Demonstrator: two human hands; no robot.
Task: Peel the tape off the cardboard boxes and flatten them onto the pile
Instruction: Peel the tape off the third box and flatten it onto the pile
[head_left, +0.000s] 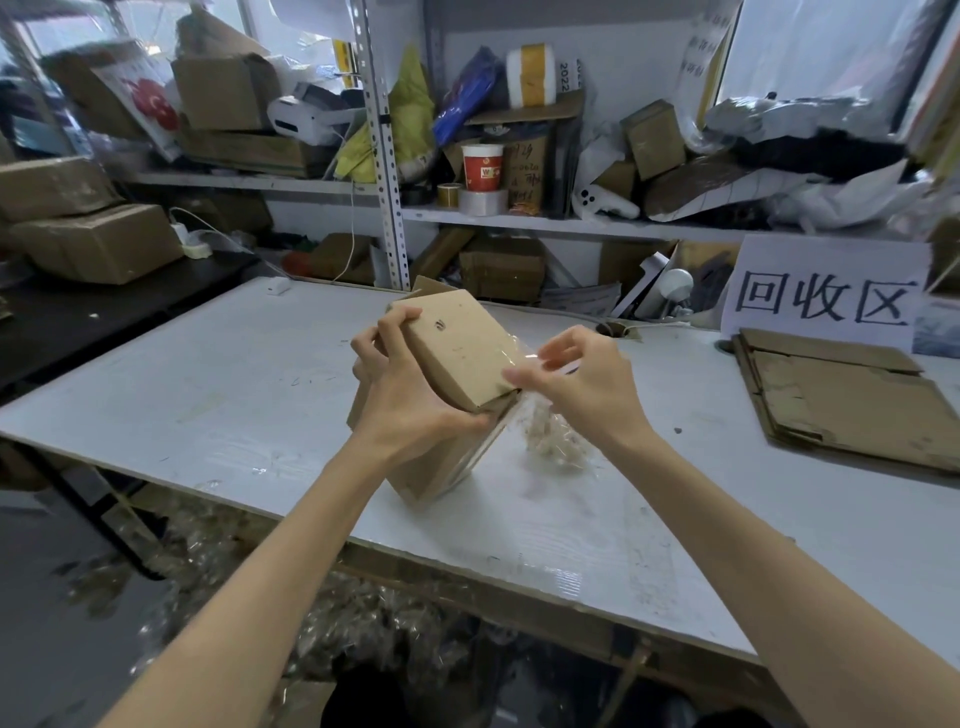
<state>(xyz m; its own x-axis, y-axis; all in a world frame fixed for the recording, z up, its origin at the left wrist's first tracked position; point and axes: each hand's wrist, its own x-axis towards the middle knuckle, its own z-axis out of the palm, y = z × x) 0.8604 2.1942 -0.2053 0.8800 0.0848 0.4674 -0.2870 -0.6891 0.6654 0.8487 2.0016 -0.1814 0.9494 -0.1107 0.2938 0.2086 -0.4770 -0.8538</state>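
Head view: I see my left hand (410, 387) gripping the cardboard box (462, 348), fingers curled over its far-left edge. My right hand (584, 387) pinches clear tape (550, 439) at the box's right edge, and a crumpled strand hangs just below. The box sits tilted, its lower corner down at the white table (234, 395). Well right of the box lies the flattened cardboard pile (852, 410), with a paper sign (826, 296) behind it.

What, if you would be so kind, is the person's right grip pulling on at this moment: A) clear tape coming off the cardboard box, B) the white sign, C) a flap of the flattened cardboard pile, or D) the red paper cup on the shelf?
A: the right grip pinches the clear tape trailing from the edge of the cardboard box, which the left grip holds.
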